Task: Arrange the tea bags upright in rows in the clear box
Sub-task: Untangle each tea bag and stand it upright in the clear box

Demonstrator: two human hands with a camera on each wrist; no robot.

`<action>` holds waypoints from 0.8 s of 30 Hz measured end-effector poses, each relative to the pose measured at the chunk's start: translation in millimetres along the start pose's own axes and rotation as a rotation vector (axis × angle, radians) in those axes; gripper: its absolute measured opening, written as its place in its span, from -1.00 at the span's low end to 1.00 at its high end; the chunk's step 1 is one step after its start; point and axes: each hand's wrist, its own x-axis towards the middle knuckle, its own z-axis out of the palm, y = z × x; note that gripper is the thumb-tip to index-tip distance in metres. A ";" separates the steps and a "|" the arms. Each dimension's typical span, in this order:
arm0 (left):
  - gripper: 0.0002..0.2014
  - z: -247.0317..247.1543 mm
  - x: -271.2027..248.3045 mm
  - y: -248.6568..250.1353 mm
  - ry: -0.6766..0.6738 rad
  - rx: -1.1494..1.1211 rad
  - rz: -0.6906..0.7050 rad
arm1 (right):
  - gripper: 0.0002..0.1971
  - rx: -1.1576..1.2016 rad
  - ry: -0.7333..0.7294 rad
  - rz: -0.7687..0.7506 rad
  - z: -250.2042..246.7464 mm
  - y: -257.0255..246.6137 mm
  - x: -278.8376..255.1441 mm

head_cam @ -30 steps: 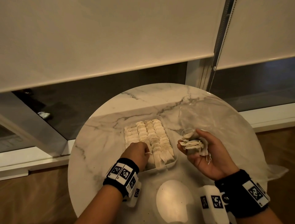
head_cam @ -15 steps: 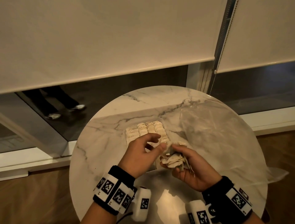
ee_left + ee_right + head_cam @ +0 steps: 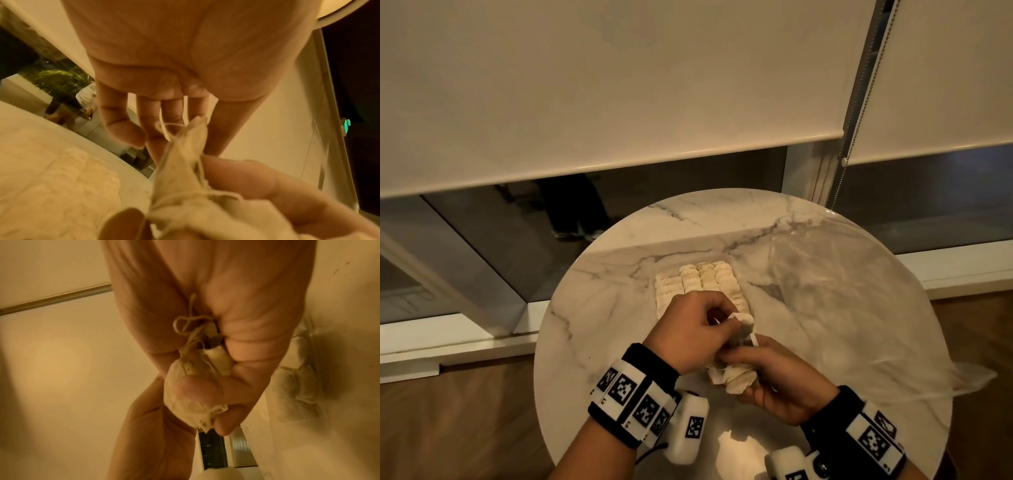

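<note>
The clear box [image 3: 731,257] sits mid-table, filled with rows of upright pale tea bags [image 3: 703,278]; its near end is hidden behind my hands. My right hand [image 3: 767,371] grips a bunch of loose tea bags [image 3: 736,377] with strings, seen close in the right wrist view as a bunch [image 3: 193,395]. My left hand [image 3: 709,329] meets it from the left and pinches one tea bag [image 3: 743,323] at the top of the bunch. In the left wrist view that tea bag [image 3: 185,154] runs from my left fingers [image 3: 123,129] down to the right hand.
A round marble table [image 3: 619,291] carries everything, its edge close to a window ledge. A crumpled clear plastic bag [image 3: 842,308] lies over the table's right side. Roller blinds hang behind, with a bead chain [image 3: 859,102] at right.
My left hand left the box's near end and came over to the right hand. The right hand moved left and nearer with its bunch. Left fingers now pinch one bag.
</note>
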 end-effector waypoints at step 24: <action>-0.67 27.3 -24.2 42.0 0.064 0.522 0.153 | -0.42 0.526 0.139 -0.203 2.3 -8.0 0.7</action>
